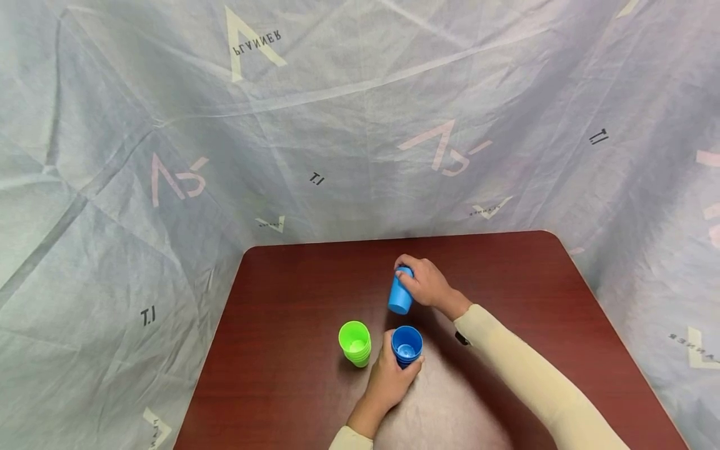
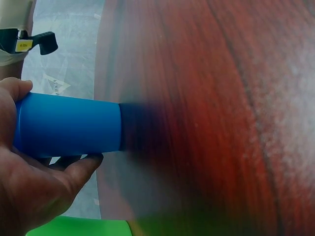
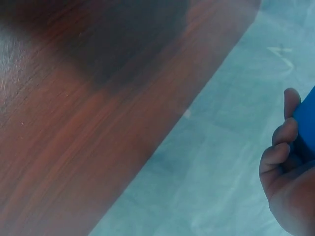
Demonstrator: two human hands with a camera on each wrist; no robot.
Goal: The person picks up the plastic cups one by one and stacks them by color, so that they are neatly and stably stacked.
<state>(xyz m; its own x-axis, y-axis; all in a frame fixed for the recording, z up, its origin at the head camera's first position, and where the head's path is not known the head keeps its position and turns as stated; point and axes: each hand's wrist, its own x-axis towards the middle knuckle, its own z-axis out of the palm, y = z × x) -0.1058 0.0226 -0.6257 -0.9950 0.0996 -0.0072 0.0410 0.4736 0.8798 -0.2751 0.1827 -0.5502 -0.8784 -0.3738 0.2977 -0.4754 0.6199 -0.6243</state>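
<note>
My left hand (image 1: 389, 380) curls round a stack of dark blue cups (image 1: 407, 344) standing upright on the table. In the left wrist view, thumb and fingers lie on either side of the blue cup wall (image 2: 71, 123). Farther back, my right hand (image 1: 429, 284) grips a lighter blue cup (image 1: 400, 294) near its upper end, slightly tilted and apart from the dark stack. Only part of that cup (image 3: 309, 123) enters the right wrist view, with curled fingers against it. A stack of bright green cups (image 1: 355, 350) stands just left of my left hand.
The reddish-brown wooden table (image 1: 281, 300) has rounded back corners. Grey printed sheeting (image 1: 360, 156) hangs behind it and along both sides. A dark strap piece (image 1: 462, 338) shows at the right wrist.
</note>
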